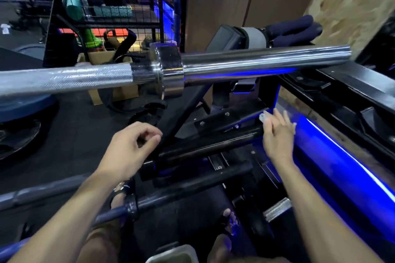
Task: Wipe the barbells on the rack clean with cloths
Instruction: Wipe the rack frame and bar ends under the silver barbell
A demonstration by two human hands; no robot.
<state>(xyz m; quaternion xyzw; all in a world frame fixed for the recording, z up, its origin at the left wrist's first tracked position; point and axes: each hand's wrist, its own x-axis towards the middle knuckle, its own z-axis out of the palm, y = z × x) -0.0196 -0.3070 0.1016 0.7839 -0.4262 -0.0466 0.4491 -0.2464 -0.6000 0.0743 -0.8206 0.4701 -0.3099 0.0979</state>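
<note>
A chrome barbell (149,72) is seen spanning the upper frame, left to right. Below centre, the left hand (128,151) is held with fingers loosely curled, empty. Right of centre, the right hand (277,134) is extended, fingers straight and slightly apart, above a black barbell (209,145).

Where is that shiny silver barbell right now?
In the head view, the shiny chrome barbell stretches across the upper middle of the picture, above both hands and above the black barbells lower on the rack; neither hand touches it.
</note>
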